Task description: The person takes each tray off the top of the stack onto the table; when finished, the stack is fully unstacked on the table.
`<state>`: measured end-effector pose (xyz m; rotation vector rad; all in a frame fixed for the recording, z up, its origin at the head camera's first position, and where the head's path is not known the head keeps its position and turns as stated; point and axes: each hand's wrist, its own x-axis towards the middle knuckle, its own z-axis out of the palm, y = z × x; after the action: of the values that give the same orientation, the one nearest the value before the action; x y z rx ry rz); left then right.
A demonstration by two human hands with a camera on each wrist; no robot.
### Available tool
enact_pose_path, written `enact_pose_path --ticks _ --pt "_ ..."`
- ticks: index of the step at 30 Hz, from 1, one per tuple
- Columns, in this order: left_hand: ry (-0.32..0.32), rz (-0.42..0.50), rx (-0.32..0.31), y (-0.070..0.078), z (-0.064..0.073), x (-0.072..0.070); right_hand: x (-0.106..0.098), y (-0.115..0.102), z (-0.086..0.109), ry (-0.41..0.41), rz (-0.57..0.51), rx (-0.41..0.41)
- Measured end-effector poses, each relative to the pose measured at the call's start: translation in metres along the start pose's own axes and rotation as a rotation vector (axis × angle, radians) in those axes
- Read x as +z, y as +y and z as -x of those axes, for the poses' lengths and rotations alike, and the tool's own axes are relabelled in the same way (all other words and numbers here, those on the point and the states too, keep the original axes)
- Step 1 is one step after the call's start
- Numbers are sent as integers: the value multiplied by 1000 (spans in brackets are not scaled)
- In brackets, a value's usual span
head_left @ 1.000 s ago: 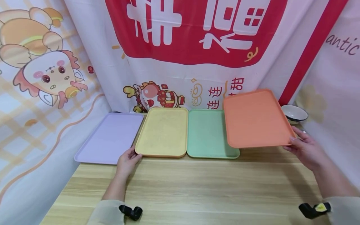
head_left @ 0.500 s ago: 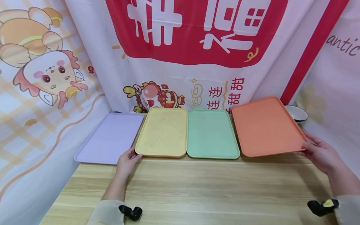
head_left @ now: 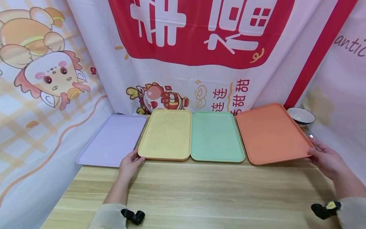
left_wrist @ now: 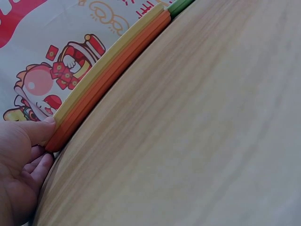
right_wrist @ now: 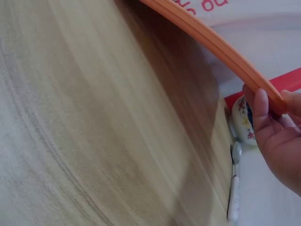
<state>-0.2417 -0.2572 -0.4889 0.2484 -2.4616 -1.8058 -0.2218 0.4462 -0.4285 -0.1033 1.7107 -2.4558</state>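
My right hand (head_left: 326, 157) pinches the near right corner of an orange tray (head_left: 274, 133). In the right wrist view this tray (right_wrist: 216, 44) is tilted, its held corner above the table with a shadow below. My left hand (head_left: 130, 165) grips the near left corner of a yellow tray (head_left: 167, 135). The left wrist view shows the yellow tray (left_wrist: 106, 61) stacked on another orange tray (left_wrist: 113, 77), thumb at the upper rim and fingers curled below the corner. A green tray (head_left: 216, 136) lies between the yellow and the held orange one.
A purple tray (head_left: 112, 140) lies at the far left of the wooden table (head_left: 200, 190). Behind the right hand stand a patterned bowl (head_left: 301, 116) and a spoon with a white handle (right_wrist: 235, 188) near the right edge. Printed cloth (head_left: 200, 73) hangs along the back and sides.
My right hand has moved the orange tray right and lowered it, uncovering the green tray. The left hand and the yellow stack have stayed put.
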Motion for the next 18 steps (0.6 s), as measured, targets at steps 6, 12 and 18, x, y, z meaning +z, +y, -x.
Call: enact_pose_path --ticks 6,12,18 --pt "4 11 0 -1 -1 0 -5 12 -4 -33 35 -34" --pt "4 15 3 -2 0 0 -8 21 -8 -36 82 -39" --pt "5 22 6 -1 1 1 -12 28 -7 38 149 -12"
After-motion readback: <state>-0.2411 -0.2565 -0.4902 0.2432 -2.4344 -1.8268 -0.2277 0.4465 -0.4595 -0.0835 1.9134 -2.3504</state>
